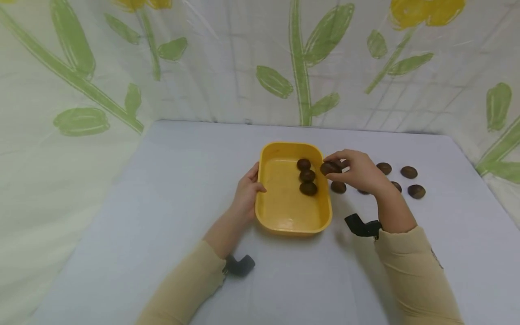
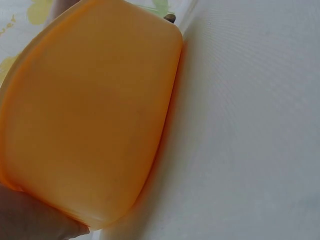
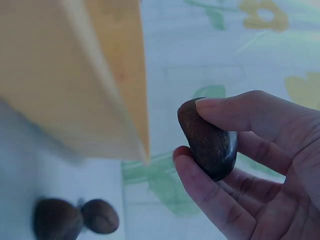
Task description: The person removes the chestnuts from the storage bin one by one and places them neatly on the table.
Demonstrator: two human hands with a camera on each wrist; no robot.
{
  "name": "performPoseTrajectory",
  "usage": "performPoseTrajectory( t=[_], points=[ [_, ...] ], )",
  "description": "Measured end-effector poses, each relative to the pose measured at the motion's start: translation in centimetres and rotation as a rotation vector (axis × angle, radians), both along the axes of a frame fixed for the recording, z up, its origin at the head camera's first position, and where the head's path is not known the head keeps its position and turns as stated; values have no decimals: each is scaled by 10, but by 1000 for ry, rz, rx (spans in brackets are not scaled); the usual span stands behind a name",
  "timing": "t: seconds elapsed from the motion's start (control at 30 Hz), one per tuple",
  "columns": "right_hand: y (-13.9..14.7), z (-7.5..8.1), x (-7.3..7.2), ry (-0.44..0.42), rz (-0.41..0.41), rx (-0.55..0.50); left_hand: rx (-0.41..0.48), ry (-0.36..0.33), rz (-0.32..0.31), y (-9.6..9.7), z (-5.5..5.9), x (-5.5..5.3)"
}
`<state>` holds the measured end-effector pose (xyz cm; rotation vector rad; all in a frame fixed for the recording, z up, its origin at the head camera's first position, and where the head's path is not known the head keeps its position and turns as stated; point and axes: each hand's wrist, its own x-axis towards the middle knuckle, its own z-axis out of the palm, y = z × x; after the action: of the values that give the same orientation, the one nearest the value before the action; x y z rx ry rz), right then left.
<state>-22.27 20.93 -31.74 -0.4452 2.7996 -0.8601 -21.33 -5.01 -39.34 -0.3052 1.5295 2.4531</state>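
A yellow plastic tray is on the table, with three dark brown stones lined up along its right side. My left hand grips the tray's left edge, its thumb over the rim; the left wrist view shows the tray's outer wall close up. Just at the tray's right rim, my right hand pinches another smooth, dark brown stone between thumb and fingers, above the table. One loose stone lies right beside the tray, below that hand.
Several more stones lie on the table to the right, among them one farthest right; the right hand and wrist partly cover some. The white tabletop meets a curtain with painted flowers at the back. Black wrist devices sit on both forearms.
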Motion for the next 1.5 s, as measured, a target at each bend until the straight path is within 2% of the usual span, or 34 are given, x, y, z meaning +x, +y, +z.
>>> performPoseTrajectory(
  t=[0.3,0.6,0.77,0.87,1.07,1.5],
  points=[
    [24,-22,16,14,-1,49,-14,-16,5,-1,-1,0],
    [41,-47,29,-24,-1,20,0,-16,3,-1,0,0],
    [44,-58,31,-6,29,-18,17,-22,12,0,1,1],
    [45,-65,31,-29,51,-29,14,-28,7,1,0,1],
    [43,-70,30,-73,87,-45,-2,-24,-5,0,1,1],
    [43,-69,31,-57,101,-15,-18,-27,-10,-1,1,1]
  ],
)
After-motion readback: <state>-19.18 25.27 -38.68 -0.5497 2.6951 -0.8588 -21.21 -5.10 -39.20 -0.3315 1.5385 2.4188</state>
